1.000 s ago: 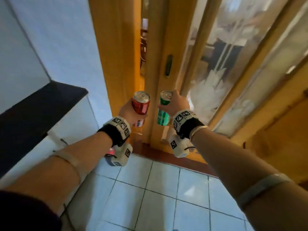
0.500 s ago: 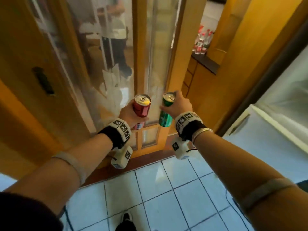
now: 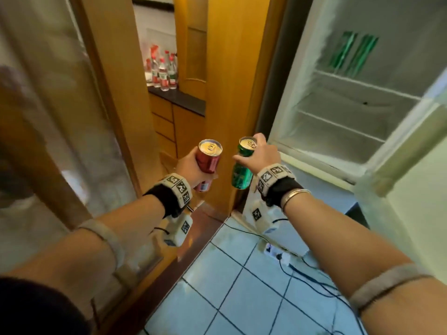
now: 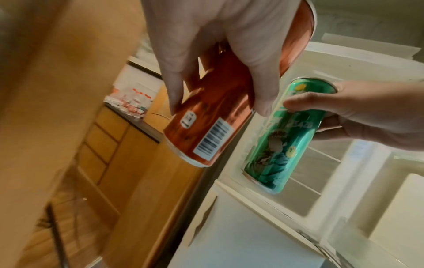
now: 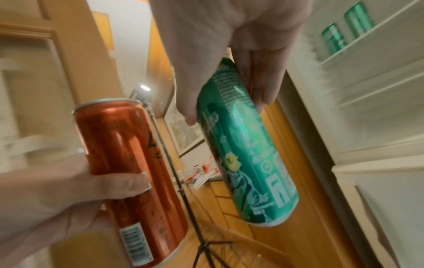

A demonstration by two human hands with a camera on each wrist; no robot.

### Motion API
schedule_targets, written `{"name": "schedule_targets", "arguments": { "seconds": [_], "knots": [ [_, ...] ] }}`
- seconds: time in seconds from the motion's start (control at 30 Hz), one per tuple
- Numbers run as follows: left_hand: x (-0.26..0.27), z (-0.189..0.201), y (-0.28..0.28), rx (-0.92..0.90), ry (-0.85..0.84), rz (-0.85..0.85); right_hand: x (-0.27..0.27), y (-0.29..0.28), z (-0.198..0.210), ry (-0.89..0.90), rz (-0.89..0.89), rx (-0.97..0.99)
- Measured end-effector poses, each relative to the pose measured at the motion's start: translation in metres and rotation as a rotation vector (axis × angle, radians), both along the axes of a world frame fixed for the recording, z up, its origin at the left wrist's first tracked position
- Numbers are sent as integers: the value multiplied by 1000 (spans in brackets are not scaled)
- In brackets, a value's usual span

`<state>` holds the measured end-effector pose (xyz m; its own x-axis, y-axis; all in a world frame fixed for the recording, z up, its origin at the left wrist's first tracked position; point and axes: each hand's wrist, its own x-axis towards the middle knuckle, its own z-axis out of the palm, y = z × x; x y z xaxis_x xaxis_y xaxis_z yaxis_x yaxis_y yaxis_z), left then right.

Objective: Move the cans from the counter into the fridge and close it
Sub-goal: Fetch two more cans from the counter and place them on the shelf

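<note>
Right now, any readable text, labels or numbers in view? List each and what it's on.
"342", then one unclear character: on the green can, left wrist view.
Green can's fine print and logo, right wrist view: too blurred to read.
Red can: barcode and a small white label, both unreadable.
Bottles on the far counter: labels too small.
Wrist bands: square black-and-white code markers, no words.

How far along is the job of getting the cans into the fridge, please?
Done: two green cans already stand on a shelf of the open fridge. In hand: the left hand grips a red can, the right hand a green can. Left: shelve both, close the door.
</note>
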<state>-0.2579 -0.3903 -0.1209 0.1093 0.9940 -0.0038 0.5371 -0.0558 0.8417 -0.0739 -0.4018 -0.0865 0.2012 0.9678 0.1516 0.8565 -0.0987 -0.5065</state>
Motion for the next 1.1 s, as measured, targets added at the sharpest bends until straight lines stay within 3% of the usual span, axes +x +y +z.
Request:
{"name": "schedule_targets", "arguments": {
  "seconds": [0.4, 0.57, 0.8, 1.1],
  "knots": [
    [166, 22, 127, 40, -38, -353, 157, 74, 23, -11, -365, -3],
    [255, 39, 190, 78, -52, -425, 236, 120, 40, -40, -447, 58],
    [366, 75, 265, 137, -59, -443, 343, 180, 92, -44, -570, 152],
    [439, 103, 355, 196, -79, -532, 430, 267, 164, -74, -710, 280]
  ]
}}
